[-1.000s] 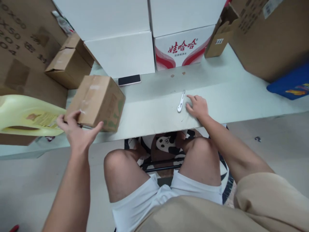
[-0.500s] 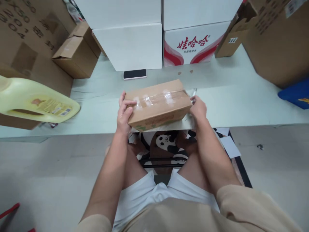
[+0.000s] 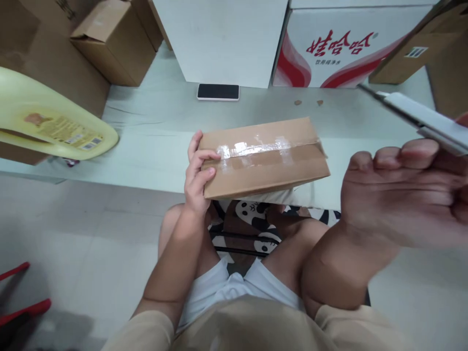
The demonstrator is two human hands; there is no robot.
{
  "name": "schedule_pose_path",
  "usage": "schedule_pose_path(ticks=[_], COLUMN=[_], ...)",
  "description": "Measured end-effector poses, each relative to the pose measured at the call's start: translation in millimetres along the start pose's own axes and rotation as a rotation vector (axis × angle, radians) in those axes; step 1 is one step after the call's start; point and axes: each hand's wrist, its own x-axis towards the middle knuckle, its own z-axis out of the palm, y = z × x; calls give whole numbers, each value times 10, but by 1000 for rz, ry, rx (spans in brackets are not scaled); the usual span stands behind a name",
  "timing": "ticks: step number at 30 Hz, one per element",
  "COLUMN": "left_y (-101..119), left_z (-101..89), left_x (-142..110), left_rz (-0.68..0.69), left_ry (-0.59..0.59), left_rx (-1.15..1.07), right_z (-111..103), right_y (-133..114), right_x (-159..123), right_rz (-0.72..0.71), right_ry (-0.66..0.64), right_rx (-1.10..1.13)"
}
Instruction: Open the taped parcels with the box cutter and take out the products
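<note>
A brown cardboard box (image 3: 263, 170) with clear tape along its seam rests near the table's front edge, tilted a little. My left hand (image 3: 199, 170) grips its left end, fingers on the top and side. Raised close to the camera at the right, my right hand (image 3: 405, 190) is closed on a white utility knife (image 3: 427, 114). Its dark, narrow blade points up and left, away from the box. The fingers are partly cut off by the frame's right edge.
A phone (image 3: 218, 92) lies behind the box, before white cartons (image 3: 226, 39) and a red-lettered carton (image 3: 329, 48). Two small brown scraps (image 3: 298, 102) lie nearby. At left are a yellow jug (image 3: 54, 117) and a brown box (image 3: 117, 44). Red legs (image 3: 29, 312) show on the floor.
My right hand has moved from the box's right end up and right, toward the camera, with the knife. My left hand keeps its hold. The view has shifted closer.
</note>
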Motion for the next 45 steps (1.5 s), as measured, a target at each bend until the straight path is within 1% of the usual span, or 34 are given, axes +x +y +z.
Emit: schedule_pose_path(ticks=[1, 2, 3, 5, 7, 8, 9, 11, 14, 18, 22, 27, 30, 32, 35, 38, 43, 45], left_y=[7, 10, 4, -34, -93, -119, -136, -140, -97, -60, -56, -22, 1, 5, -12, -46, -80, -82], left_z=[7, 15, 27, 63, 112, 137, 161, 198, 214, 193, 186, 186, 184, 190, 218, 257, 285, 280], left_x=[-7, -19, -37, -88, -155, -189, -222, -276, -321, -318, -272, -267, -324, -363, -389, -383, -371, -371], left_rz=[3, 4, 6, 31, 88, 121, 153, 187, 185, 182, 162, 180, 239, 251, 221, 197, 188, 186], left_ry=[4, 6, 9, 16, 25, 30, 34, 41, 56, 53, 34, 13, 19, 18, 27, 28, 6, -4], left_rx=[-18, -36, -55, -115, -202, -244, -277, -313, -323, -296, -298, -304, -273, -264, -336, -420, -477, -487], right_z=[25, 57, 96, 198, 308, 352, 385, 414, 412, 427, 466, 550, 614, 642, 660, 657, 620, 604], right_y=[11, 45, 95, 211, 288, 297, 286, 222, 104, 22, -4, -49, -102, -124, -106, -47, 1, -4], right_x=[15, 38, 63, 101, 98, 79, 52, -14, -98, -158, -195, -271, -356, -408, -444, -435, -426, -438], right_rz=[1, -11, -52, -181, -248, -252, -234, -170, -124, -102, -67, -138, -136, -128, -144, -170, -227, -224], right_ry=[-22, -48, -80, -127, -102, -82, -71, -59, -47, -33, -59, -151, -243, -287, -311, -327, -390, -387], right_rx=[18, 85, 201, 530, 828, 920, 964, 959, 921, 912, 803, 811, 764, 713, 668, 671, 609, 576])
